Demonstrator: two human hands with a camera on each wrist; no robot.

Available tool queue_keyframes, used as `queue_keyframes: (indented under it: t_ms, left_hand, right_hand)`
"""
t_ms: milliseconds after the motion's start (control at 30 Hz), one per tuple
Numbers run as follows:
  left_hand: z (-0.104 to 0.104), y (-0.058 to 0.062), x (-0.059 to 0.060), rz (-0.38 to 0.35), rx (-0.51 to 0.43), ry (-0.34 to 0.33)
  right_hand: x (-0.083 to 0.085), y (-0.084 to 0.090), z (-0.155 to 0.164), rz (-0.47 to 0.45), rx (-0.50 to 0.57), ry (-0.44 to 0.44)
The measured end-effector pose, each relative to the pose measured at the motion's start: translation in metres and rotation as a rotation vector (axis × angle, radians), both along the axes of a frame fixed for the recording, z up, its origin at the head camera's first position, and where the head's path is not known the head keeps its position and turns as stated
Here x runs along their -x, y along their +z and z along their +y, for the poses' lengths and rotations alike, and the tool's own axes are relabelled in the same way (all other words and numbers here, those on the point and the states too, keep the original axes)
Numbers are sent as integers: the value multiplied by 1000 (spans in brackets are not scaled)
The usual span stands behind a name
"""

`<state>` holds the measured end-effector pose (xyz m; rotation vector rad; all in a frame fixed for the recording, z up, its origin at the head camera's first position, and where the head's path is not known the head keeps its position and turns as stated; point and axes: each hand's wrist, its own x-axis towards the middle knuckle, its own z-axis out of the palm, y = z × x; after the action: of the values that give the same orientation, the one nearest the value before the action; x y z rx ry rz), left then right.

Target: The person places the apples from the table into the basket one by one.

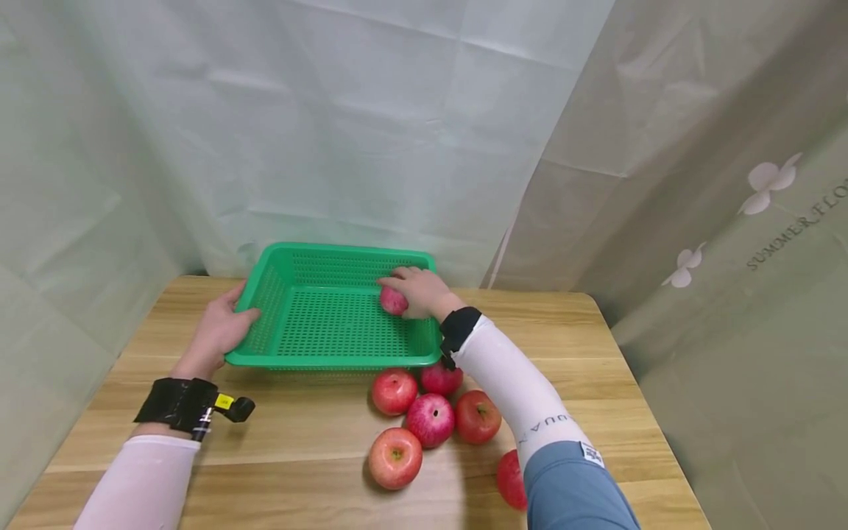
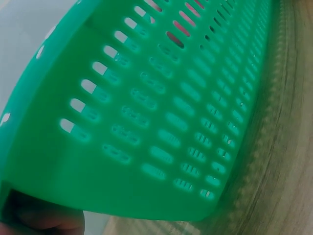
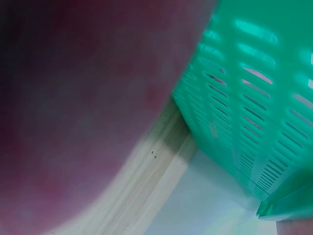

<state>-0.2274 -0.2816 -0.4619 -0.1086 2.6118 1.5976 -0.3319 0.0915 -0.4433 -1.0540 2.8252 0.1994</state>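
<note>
A green slotted basket (image 1: 331, 360) stands on the wooden table (image 1: 298, 471). My right hand (image 1: 424, 291) reaches inside it near the right wall and grips a red apple (image 1: 392, 300) low over the basket floor. In the right wrist view this apple (image 3: 73, 122) fills the left as a dark red blur, with the basket's wall (image 3: 244, 98) beside it. My left hand (image 1: 221, 327) holds the basket's left rim, thumb on the edge. The left wrist view is close on the basket's outer wall (image 2: 161, 122), with a fingertip (image 2: 44, 220) under the rim.
Several red apples lie on the table in front of the basket, among them one (image 1: 394, 391) by its front edge, one (image 1: 394, 458) nearest me and one (image 1: 510, 478) partly behind my right sleeve. Pale curtains hang close behind and on both sides.
</note>
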Motion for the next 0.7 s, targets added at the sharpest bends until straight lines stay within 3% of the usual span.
queue_keyframes:
  t_ms: [333, 700]
  left_hand:
    - [-2, 5, 0, -61, -44, -98]
    - [-1, 5, 2, -94, 11, -85]
  right_hand:
    - [-1, 0, -2, -13, -26, -2]
    - [0, 2, 0, -45, -13, 4]
